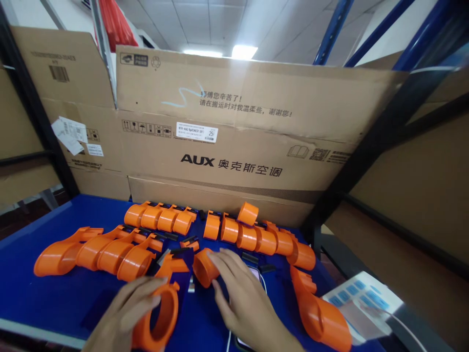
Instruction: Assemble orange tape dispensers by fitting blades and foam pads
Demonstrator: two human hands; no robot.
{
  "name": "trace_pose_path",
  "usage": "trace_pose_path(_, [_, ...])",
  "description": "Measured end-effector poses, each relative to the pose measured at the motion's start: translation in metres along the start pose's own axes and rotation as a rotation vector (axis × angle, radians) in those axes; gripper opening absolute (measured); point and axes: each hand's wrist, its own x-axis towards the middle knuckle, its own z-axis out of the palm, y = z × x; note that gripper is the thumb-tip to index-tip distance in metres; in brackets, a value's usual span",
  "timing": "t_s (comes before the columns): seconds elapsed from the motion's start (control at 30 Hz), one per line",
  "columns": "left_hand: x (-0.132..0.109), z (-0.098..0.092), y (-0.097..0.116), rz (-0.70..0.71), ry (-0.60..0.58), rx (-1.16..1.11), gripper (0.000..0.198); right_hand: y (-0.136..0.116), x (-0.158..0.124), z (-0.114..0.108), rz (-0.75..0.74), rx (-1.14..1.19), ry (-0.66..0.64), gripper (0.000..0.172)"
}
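Note:
My left hand (128,308) is closed around a large orange plastic ring (161,318) with a round opening and a small tab on its rim. Right behind it stands an orange piece with a flat bracket-like top (172,266). My right hand (244,291) has its fingers on the edge of a smaller orange plastic ring (204,268), which lies tilted on the blue tabletop (205,327). Its thumb sits just in front of that ring. Under my right forearm a phone (252,271) with a white cable is partly hidden.
Rows of orange ring parts stand at the left (113,256) and back right (256,239). One loose ring (248,213) rests on top of the back row. A large orange part (322,318) and a white-blue box (362,303) lie at right. Cardboard (234,151) walls the back.

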Motion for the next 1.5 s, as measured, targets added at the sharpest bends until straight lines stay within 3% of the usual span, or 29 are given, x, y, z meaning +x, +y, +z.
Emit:
trace_pose_path(0.1, [0.029,-0.010,-0.010,0.076,-0.188,0.228,0.083,0.014,0.029,0.003,-0.084,-0.199,-0.175,0.080])
trace_pose_path(0.23, [0.048,-0.003,-0.012,0.074,-0.331,0.367,0.081,0.013,0.034,0.010,-0.116,-0.274,-0.263,0.067])
trace_pose_path(0.33, [0.052,0.008,-0.012,0.088,-0.359,0.370,0.078,0.011,0.019,0.003,-0.097,-0.275,-0.268,0.060])
trace_pose_path(0.53, [0.072,0.022,-0.015,0.157,-0.404,0.324,0.083,0.014,-0.012,-0.010,-0.055,-0.262,-0.216,0.073])
trace_pose_path(0.8, [0.097,0.042,-0.015,0.189,-0.415,0.382,0.083,0.001,-0.012,0.009,-0.014,-0.282,-0.178,0.075])
trace_pose_path(0.97, [0.089,0.049,-0.016,0.145,-0.405,0.425,0.084,-0.002,-0.014,0.013,-0.037,-0.193,-0.180,0.077])
trace_pose_path(1.03, [0.082,0.048,-0.015,0.137,-0.403,0.443,0.084,-0.001,-0.015,0.006,-0.066,-0.151,-0.193,0.083])
trace_pose_path(1.1, [0.076,0.045,-0.015,0.138,-0.408,0.474,0.084,0.004,-0.013,-0.006,-0.080,-0.155,-0.186,0.077])
trace_pose_path(1.2, [0.070,0.039,-0.015,0.180,-0.418,0.525,0.089,0.029,-0.006,-0.032,0.025,-0.314,-0.107,0.050])
trace_pose_path(1.27, [0.067,0.035,-0.016,0.213,-0.430,0.542,0.095,0.060,0.000,-0.052,0.164,-0.486,-0.057,0.046])
trace_pose_path(1.4, [0.059,0.030,-0.018,0.235,-0.436,0.558,0.098,0.135,0.005,-0.088,0.362,-0.608,-0.005,0.060])
trace_pose_path(1.5, [0.053,0.030,-0.016,0.257,-0.388,0.587,0.093,0.172,0.004,-0.100,0.371,-0.623,-0.078,0.069])
